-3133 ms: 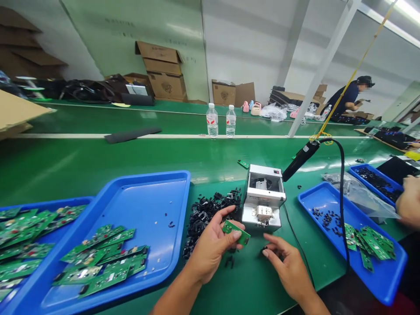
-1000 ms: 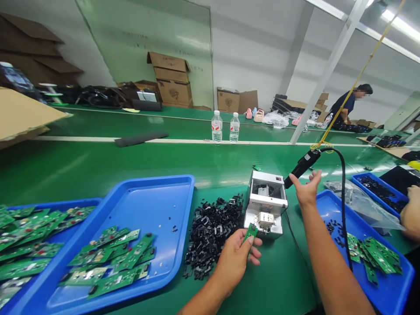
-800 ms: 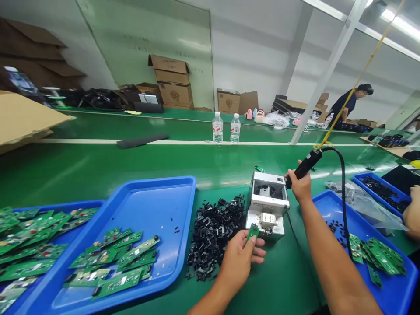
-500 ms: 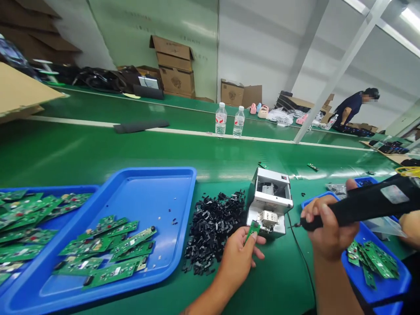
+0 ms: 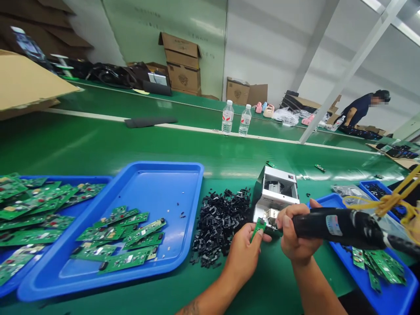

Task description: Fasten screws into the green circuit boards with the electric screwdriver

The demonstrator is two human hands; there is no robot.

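Between the thumb and fingers of my left hand (image 5: 244,249) is a small green circuit board (image 5: 258,229), held at the front of a white and black screw feeder machine (image 5: 278,188). My right hand (image 5: 297,236) wraps around a black electric screwdriver (image 5: 334,225), which lies nearly level. Its front end points at the feeder's front, and its tip is hidden behind my fingers. Just left of the feeder is a heap of small black plastic parts (image 5: 223,223). Further left, a blue tray (image 5: 160,183) bears several green circuit boards (image 5: 124,260).
Another blue tray (image 5: 105,180) with boards stands at far left. On the right, a blue tray (image 5: 390,302) holds more boards. Two water bottles (image 5: 227,118) stand beyond the feeder. Yellow cords (image 5: 393,199) hang near the screwdriver. A person (image 5: 364,107) leans over the far bench.
My right hand has brought the screwdriver leftward to the feeder's front, close to my left hand. My left hand still holds the board. The whole view has shifted slightly.
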